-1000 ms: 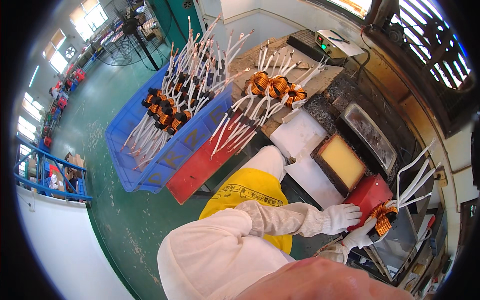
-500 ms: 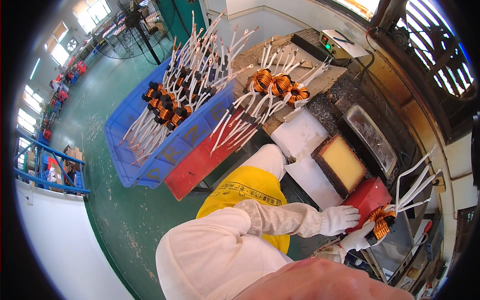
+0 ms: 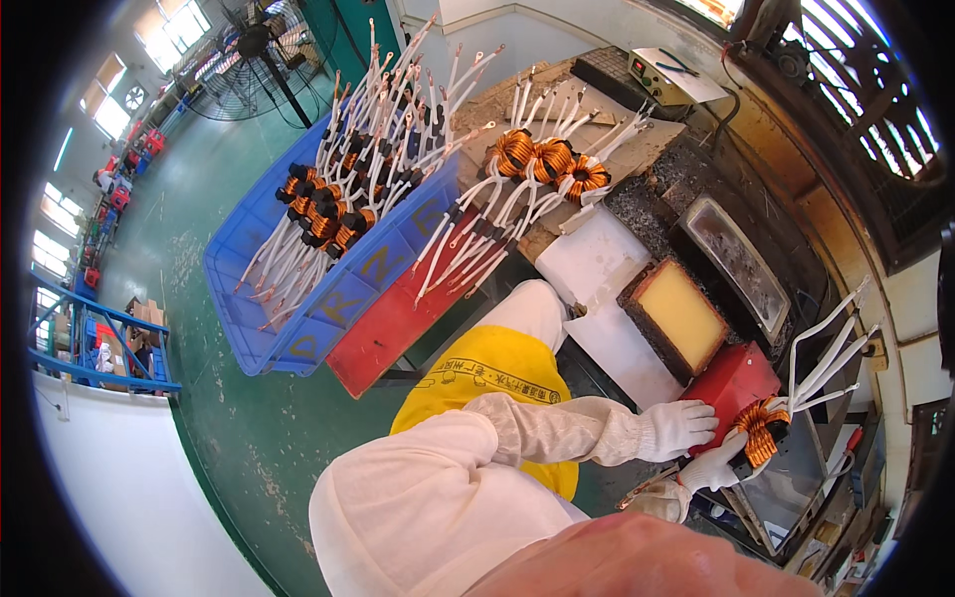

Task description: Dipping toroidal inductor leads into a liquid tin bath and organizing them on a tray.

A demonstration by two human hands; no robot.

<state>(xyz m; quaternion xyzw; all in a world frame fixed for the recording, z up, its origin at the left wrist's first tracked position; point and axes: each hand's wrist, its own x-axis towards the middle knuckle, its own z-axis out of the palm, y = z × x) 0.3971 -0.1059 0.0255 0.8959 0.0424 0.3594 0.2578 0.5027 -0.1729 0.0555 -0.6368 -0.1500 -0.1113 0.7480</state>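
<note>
My left hand (image 3: 678,430), in a white glove, lies with its fingers stretched out against the side of a red block (image 3: 731,391). Just below it, my gloved right hand (image 3: 712,466) grips the near-left end of a copper-wound ring coil (image 3: 764,434). That coil leans beside the red block, and its thick white leads (image 3: 826,370) point up and to the right. Part of the right hand's grip is hidden behind the coil. To the left of the block sits a dark-rimmed square pot (image 3: 680,316) with a smooth yellowish surface.
A long metal-rimmed trough (image 3: 736,267) lies beyond the pot. Several similar coils (image 3: 549,164) rest on the bench at the back. More fill a blue crate (image 3: 288,350) on the left, above a red board (image 3: 383,348). A control box (image 3: 671,78) stands at the far edge.
The view has shifted slightly. Both hands keep nearly the same places, and the coil sits a little higher in the picture. The control box's green light looks dimmer.
</note>
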